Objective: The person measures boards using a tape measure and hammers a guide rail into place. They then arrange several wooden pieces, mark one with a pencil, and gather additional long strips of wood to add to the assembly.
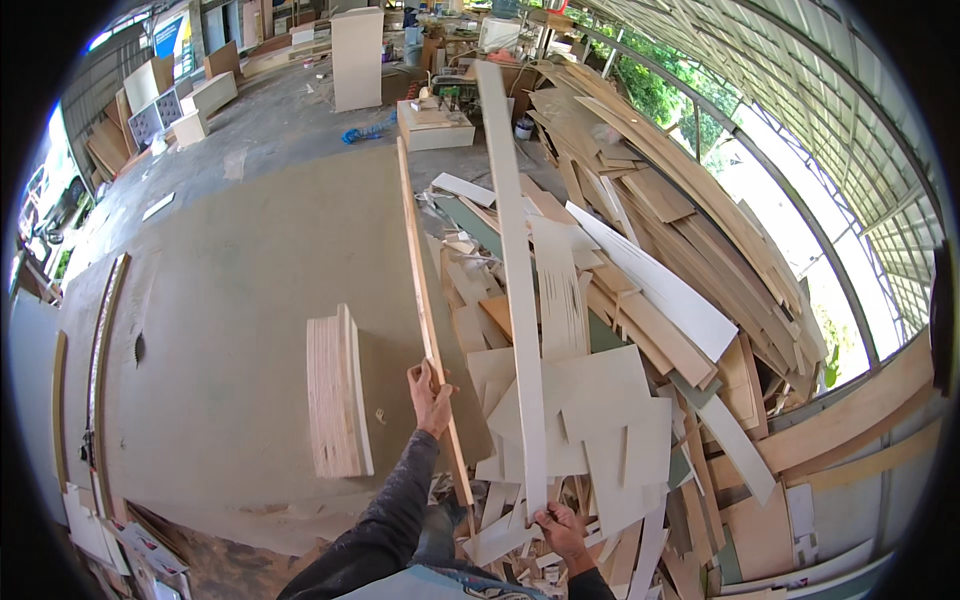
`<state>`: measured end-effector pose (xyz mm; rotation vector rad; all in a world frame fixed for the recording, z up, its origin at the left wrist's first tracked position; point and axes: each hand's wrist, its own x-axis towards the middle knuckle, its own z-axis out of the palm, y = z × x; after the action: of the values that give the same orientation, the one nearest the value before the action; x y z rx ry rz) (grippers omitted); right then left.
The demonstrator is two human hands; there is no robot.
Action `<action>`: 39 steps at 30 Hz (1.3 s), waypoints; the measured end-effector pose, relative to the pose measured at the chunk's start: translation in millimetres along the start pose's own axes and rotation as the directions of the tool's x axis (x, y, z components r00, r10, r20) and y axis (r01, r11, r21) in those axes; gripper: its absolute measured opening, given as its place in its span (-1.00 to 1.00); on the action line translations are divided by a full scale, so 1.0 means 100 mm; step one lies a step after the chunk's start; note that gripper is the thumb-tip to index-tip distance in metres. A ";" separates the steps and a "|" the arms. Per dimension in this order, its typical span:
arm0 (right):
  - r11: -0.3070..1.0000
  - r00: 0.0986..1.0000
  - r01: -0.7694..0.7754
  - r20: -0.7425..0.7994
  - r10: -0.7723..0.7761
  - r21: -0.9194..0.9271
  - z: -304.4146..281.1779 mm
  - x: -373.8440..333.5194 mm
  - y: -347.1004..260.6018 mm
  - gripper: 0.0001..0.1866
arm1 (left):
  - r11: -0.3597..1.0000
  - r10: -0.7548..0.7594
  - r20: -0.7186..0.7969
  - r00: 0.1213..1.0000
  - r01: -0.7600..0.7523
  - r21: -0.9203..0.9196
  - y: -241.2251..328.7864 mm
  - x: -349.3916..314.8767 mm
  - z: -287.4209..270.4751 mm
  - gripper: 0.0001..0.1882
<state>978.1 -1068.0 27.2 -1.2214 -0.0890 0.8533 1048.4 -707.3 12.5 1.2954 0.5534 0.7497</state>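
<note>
Some print marks the shirt; left fingers clamp a wooden strip, right fingers a white board.

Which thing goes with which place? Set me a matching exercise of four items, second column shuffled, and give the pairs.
Things:
1. Long white board
2. Narrow wooden strip
3. Stack of light wood pieces
4. Crumpled blue thing

Places:
A. On the broad tan surface, to the left of the left hand
B. Held at its near end by the right hand
C. On the grey floor, near the tall pale box
D. Held partway along by the left hand

Pairs: 1-B, 2-D, 3-A, 4-C
</note>
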 end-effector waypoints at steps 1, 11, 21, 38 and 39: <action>1.000 1.000 0.004 0.016 -0.003 -0.017 0.13 -0.08 0.09 -0.79 | 1.000 -0.007 0.011 1.000 0.007 0.007 0.10 -0.16 -0.02 -0.25; 0.848 0.900 0.435 0.172 -0.400 -0.302 1.88 -0.49 0.41 -0.75 | 0.932 0.316 0.056 0.947 -0.321 0.166 1.42 -1.81 -0.96 -0.32; 0.794 0.799 0.560 0.410 -0.440 -0.237 3.34 -1.46 1.18 -0.75 | 0.946 0.317 -0.173 0.932 -0.299 0.126 2.29 -2.91 -2.76 -0.29; 0.578 0.423 0.794 0.854 -0.301 -0.189 6.19 -2.16 3.11 -0.76 | 0.854 0.360 -0.420 0.833 -0.112 0.509 2.56 -4.12 -6.62 -0.06; 0.628 0.397 0.764 0.877 -0.271 -0.151 6.34 -2.18 3.24 -0.74 | 0.856 0.334 -0.440 0.834 -0.073 0.512 2.55 -4.19 -6.86 -0.05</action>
<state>345.1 -678.8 74.6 -1.0940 -1.5407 0.7099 223.9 -557.8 105.0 1.6346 1.0985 1.2195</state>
